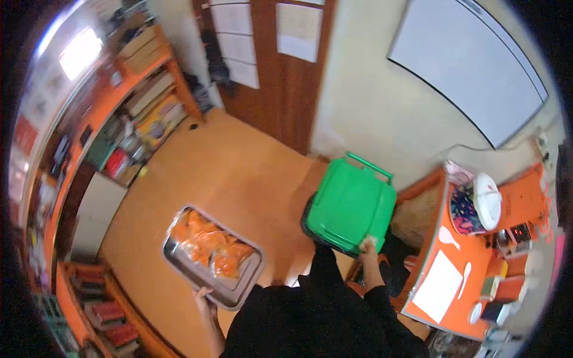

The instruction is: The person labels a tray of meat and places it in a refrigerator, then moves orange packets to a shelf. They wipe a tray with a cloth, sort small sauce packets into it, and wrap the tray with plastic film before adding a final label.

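My left hand (203, 293) grips the near left edge of a metal tray (230, 296), its fingers wrapped over the rim. Clear plastic packages with orange contents (212, 243) lie in the tray. On the right, my right hand (369, 244) is closed at the near right corner of the green lid (355, 203) of a bin. The lid lies closed over the bin, whose dark lower part shows at its left side. A bar handle sticks out at the lid's far edge.
An orange desk (439, 250) on the right holds paper, white spoons and a patterned container with a white lid (487, 201). Shelves (134, 89) line the left side. A brown door (268, 77) and a whiteboard (471, 65) stand ahead.
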A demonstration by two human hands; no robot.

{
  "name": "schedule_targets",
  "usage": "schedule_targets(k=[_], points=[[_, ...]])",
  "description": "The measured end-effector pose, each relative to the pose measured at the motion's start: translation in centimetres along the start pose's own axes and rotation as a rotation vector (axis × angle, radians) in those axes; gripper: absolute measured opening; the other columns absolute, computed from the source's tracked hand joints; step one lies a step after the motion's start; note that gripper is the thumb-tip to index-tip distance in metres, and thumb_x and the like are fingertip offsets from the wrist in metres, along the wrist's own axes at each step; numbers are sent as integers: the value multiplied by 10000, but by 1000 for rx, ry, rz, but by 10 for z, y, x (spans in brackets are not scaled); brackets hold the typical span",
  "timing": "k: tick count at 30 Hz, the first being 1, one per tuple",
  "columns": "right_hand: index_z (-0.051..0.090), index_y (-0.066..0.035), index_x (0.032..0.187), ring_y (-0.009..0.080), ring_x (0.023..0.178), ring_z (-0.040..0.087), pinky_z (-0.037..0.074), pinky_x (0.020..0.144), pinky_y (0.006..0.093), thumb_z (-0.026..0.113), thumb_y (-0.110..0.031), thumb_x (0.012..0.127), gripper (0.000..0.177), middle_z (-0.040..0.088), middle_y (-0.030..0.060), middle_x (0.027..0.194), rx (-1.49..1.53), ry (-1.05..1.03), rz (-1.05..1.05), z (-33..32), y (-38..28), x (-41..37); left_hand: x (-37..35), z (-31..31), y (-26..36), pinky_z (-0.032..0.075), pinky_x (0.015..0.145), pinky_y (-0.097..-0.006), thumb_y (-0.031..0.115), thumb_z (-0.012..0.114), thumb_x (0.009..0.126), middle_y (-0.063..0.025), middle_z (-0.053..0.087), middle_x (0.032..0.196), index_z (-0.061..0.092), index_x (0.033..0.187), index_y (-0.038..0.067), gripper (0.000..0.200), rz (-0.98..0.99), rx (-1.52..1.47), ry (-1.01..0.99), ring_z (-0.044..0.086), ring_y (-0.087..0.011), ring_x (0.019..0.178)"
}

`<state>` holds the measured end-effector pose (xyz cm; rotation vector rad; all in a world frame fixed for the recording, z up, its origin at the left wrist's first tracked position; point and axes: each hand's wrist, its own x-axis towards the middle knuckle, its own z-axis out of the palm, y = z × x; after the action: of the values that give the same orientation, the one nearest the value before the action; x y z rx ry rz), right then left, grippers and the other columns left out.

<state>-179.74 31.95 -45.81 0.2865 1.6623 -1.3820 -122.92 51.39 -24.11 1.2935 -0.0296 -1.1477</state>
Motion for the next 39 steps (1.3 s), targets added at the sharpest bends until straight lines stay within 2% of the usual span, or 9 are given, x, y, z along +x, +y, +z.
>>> schedule_targets(k=[8, 11, 12, 14, 21, 30, 34, 36, 39], points=[[517, -120, 1112, 215, 785, 448, 424, 633, 365, 609, -136, 788, 337, 469, 93, 1005, 61, -64, 220, 45, -77, -79, 5, 48, -4, 452, 784, -344, -14, 529, 552, -73, 524, 965, 420, 1174, 36, 633, 42, -153, 88, 530, -235, 849], [586, -111, 991, 203, 790, 582, 546, 569, 327, 676, -168, 782, 234, 550, 89, 948, 401, -387, 423, 74, -181, -89, 38, 92, -42, 442, 822, -373, 1, 541, 544, -83, 514, 999, 412, 1184, 32, 654, 28, -105, 20, 517, -250, 904], [605, -123, 958, 216, 858, 617, 572, 661, 335, 671, -167, 796, 180, 565, 109, 1054, 568, -829, 659, 76, -215, -70, 39, 106, -53, 441, 831, -379, 3, 543, 541, -88, 512, 1014, 407, 1190, 30, 663, 29, -114, -22, 516, -257, 921], [577, -67, 1028, 261, 932, 591, 570, 747, 385, 727, -166, 745, 335, 580, 117, 1024, 347, -547, 190, 120, -294, -158, 18, 156, -41, 443, 837, -381, -4, 538, 545, -91, 511, 1028, 402, 1198, 30, 668, 60, -96, -25, 517, -261, 934], [563, -29, 994, 349, 1121, 496, 495, 927, 445, 615, -98, 829, 186, 537, 121, 1136, 512, -747, -22, 210, -457, -107, -8, 202, -24, 443, 869, -390, -11, 529, 563, -96, 506, 1070, 390, 1228, 45, 682, 95, -25, 71, 516, -272, 968], [544, -16, 1108, 289, 1104, 534, 460, 923, 392, 508, -152, 905, 247, 539, 131, 1178, 268, -878, -521, 333, -457, -114, 4, 224, -26, 449, 861, -398, -26, 500, 566, -96, 490, 1080, 365, 1260, 63, 713, 74, 3, 50, 512, -260, 969], [539, 0, 1107, 283, 975, 558, 427, 872, 341, 509, -85, 867, 256, 551, 128, 1144, -174, -616, -1451, 347, -424, -126, -14, 274, -5, 438, 877, -396, -28, 497, 559, -94, 484, 1077, 363, 1259, 63, 719, 67, 77, 108, 504, -264, 973], [540, -3, 1088, 374, 998, 520, 423, 867, 430, 546, -51, 759, 332, 544, 181, 1094, -626, -486, -2092, 360, -415, -123, -11, 275, -4, 438, 876, -390, -33, 494, 560, -91, 484, 1075, 358, 1264, 61, 723, 61, 67, 66, 500, -257, 977], [530, -13, 1066, 369, 985, 497, 413, 858, 418, 546, -24, 679, 388, 522, 188, 1059, -657, -480, -2290, 388, -433, -126, -10, 273, -1, 438, 876, -384, -24, 503, 566, -88, 485, 1072, 354, 1269, 57, 723, 69, 87, 46, 501, -257, 977]])
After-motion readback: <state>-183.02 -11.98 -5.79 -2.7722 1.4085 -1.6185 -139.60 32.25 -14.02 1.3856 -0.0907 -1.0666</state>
